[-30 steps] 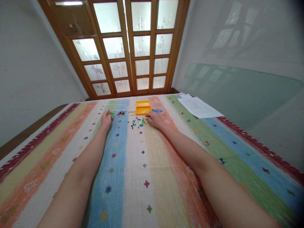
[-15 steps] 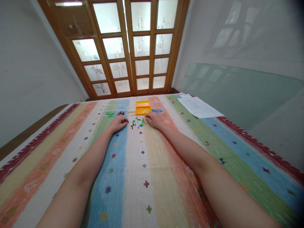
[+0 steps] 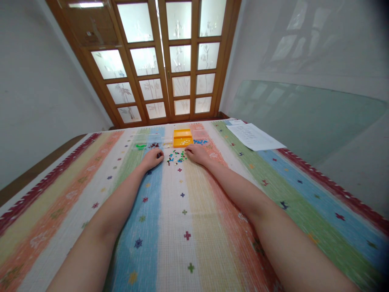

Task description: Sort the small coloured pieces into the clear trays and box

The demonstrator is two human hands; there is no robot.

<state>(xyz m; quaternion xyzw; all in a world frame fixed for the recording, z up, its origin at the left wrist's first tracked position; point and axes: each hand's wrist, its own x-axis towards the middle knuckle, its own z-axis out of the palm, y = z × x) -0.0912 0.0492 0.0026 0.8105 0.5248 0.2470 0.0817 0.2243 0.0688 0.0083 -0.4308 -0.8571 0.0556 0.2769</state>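
A loose scatter of small colored pieces [image 3: 176, 157], green, blue, dark red and white, lies on the striped tablecloth between my hands. My left hand [image 3: 153, 158] rests at the left of this scatter, its fingers curled in toward the thumb; what they hold, if anything, is too small to make out. On the other side, my right hand [image 3: 197, 153] lies with bent fingers pressed together at the scatter's right edge. Any piece under those fingertips is hidden. Just beyond it stands an open orange box [image 3: 182, 133] with whitish pieces in its near part.
Clear containers flank the orange box: green pieces [image 3: 140, 146], dark red pieces [image 3: 154, 145] and yellowish pieces [image 3: 167, 144] on the left, blue pieces [image 3: 200, 142] on the right. Printed paper [image 3: 255, 137] lies at the far right. Wooden glazed doors [image 3: 165, 61] stand behind the table.
My left hand's fingers have curled slightly closer to the thumb. My right hand stays almost in place, and the whole view has shifted a touch.
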